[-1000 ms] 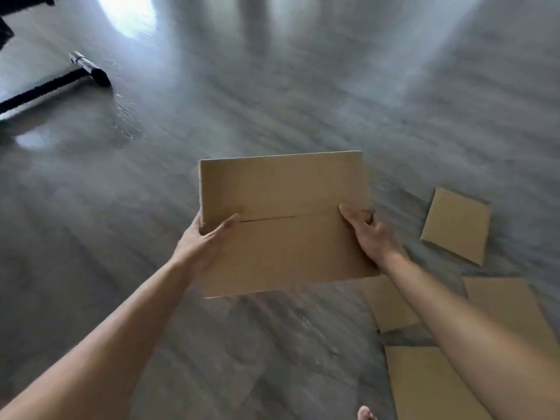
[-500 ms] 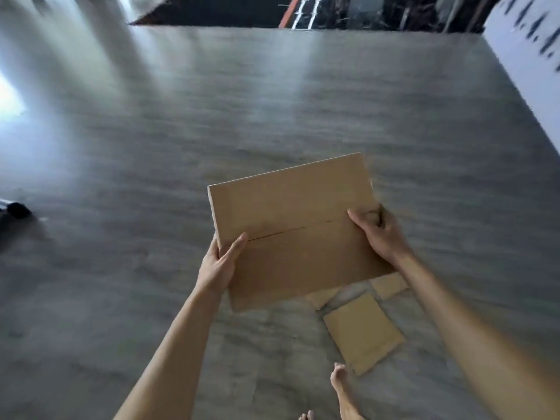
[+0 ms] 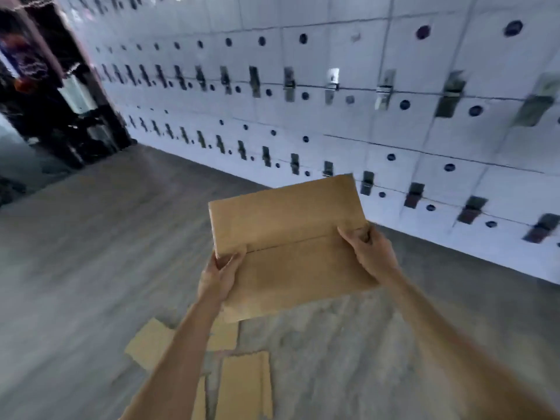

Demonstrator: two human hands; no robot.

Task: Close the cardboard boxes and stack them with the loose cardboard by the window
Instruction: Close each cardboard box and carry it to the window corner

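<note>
Closed flat brown cardboard box [image 3: 291,247] held in air above grey floor [image 3: 75,283]. Left hand [image 3: 219,275] fingers clamped on left edge, right hand [image 3: 371,251] fingers clamped on right edge. Loose brown cardboard sheets [image 3: 244,386] lie on floor below.

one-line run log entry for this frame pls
phase: carrying | cardboard box: flaps closed, held off floor | left hand: grip on left edge | right hand: grip on right edge | loose cardboard: on floor below
</note>
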